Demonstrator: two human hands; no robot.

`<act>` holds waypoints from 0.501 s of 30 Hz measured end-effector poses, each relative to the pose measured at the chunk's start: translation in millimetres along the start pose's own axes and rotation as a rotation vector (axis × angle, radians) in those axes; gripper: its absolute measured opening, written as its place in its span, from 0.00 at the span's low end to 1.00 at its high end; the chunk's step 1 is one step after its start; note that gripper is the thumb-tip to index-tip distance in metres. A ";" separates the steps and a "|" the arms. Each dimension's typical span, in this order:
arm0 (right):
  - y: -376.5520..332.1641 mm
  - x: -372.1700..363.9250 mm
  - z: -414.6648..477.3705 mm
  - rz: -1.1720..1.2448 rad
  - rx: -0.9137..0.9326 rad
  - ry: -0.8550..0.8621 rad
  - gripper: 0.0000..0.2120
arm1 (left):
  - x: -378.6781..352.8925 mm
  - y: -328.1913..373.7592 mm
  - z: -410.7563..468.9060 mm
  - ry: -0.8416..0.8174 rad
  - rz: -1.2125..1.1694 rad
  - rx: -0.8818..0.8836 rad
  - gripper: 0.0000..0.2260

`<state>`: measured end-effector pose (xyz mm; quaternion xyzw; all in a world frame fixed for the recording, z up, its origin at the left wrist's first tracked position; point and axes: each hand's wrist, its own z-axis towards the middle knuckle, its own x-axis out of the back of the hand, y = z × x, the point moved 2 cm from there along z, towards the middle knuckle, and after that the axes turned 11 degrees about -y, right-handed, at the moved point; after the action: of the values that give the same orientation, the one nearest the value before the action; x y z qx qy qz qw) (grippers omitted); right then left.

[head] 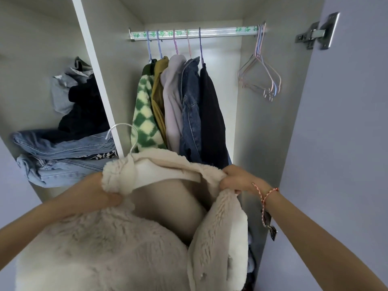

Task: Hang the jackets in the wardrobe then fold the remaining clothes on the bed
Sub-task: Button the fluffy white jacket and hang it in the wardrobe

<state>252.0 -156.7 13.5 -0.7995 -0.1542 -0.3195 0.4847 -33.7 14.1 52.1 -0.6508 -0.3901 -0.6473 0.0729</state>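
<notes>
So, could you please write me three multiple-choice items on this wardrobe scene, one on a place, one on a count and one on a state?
1. Where on the rail are the empty hangers? A its left end; B its middle; C its right end.
2. How many garments hang on the rail? A three; B five; C seven.
3. What is the state of the fluffy cream jacket? A hung on the rail; B folded on a shelf; C gripped by the left hand and right hand below the rail.
Key: 1 C, the bare hangers bunch at that end. 2 B, five hang side by side. 3 C, both hands grip it, its white hanger not yet hooked.
</notes>
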 end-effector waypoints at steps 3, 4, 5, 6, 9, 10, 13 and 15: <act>-18.8 -16.4 -11.4 0.121 0.060 -0.018 0.06 | -10.9 10.3 5.9 0.120 -0.044 -0.039 0.05; -25.7 -19.7 -15.2 0.192 0.082 -0.008 0.04 | -16.6 11.8 10.1 0.127 -0.057 -0.051 0.07; -33.8 -23.2 -18.9 0.259 0.113 0.007 0.05 | -22.4 14.6 11.5 0.115 -0.085 -0.063 0.08; -42.3 -27.5 -23.2 0.291 0.157 0.025 0.06 | -29.8 17.7 13.4 0.072 -0.119 -0.094 0.09; -66.8 -43.9 -40.8 0.174 0.340 0.068 0.07 | -42.3 33.9 14.1 0.043 -0.258 -0.162 0.09; -67.8 -49.8 -47.5 0.129 0.400 0.042 0.07 | -44.8 35.7 15.2 0.079 -0.285 -0.193 0.11; -57.6 -31.3 -60.4 -0.088 0.561 0.099 0.03 | -26.9 36.1 16.9 0.244 -0.457 -0.240 0.19; -38.1 15.1 -57.8 -0.180 0.584 0.545 0.11 | -15.1 41.1 15.1 0.293 -0.533 -0.285 0.11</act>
<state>221.1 -189.7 68.1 -0.4976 -0.1738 -0.5037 0.6845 5.0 -11.2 53.1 -0.4294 -0.4373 -0.7784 -0.1354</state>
